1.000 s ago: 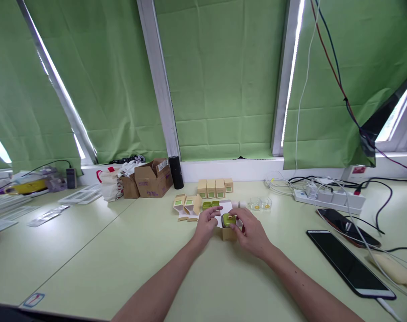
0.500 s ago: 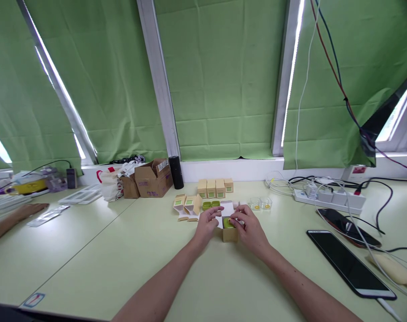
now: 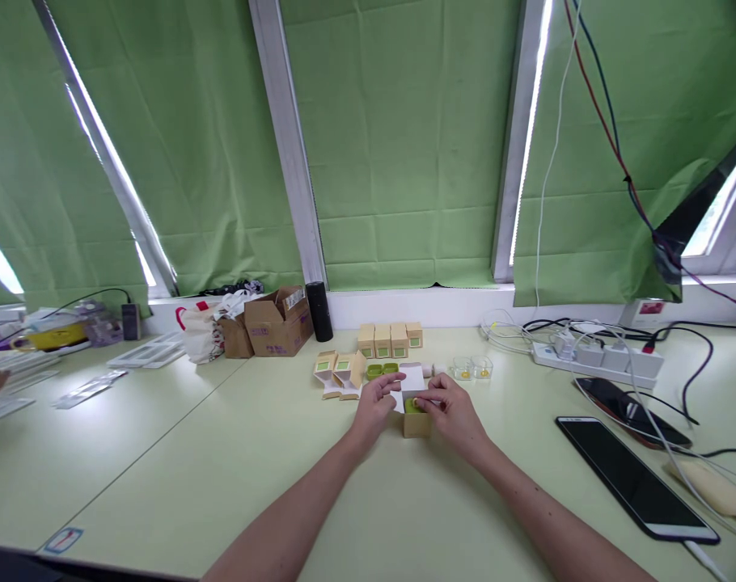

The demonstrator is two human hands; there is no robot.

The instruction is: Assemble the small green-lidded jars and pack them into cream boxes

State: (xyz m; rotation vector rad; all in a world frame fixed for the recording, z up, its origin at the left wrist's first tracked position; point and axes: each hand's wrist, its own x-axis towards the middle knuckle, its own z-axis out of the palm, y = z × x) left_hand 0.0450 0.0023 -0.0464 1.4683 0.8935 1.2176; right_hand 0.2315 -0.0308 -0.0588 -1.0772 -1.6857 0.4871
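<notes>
At mid-frame, a small cardboard box (image 3: 417,426) on the table (image 3: 319,501) is gripped from both sides by the left hand (image 3: 377,408) and right hand (image 3: 457,414); a green case (image 3: 412,405) is seated inside it.

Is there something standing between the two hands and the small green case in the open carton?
Nothing visible does. The left hand and right hand are both at the open carton, the right one seemingly touching the green case inside it. The carton's white flap stands up behind, not over the opening.
</notes>
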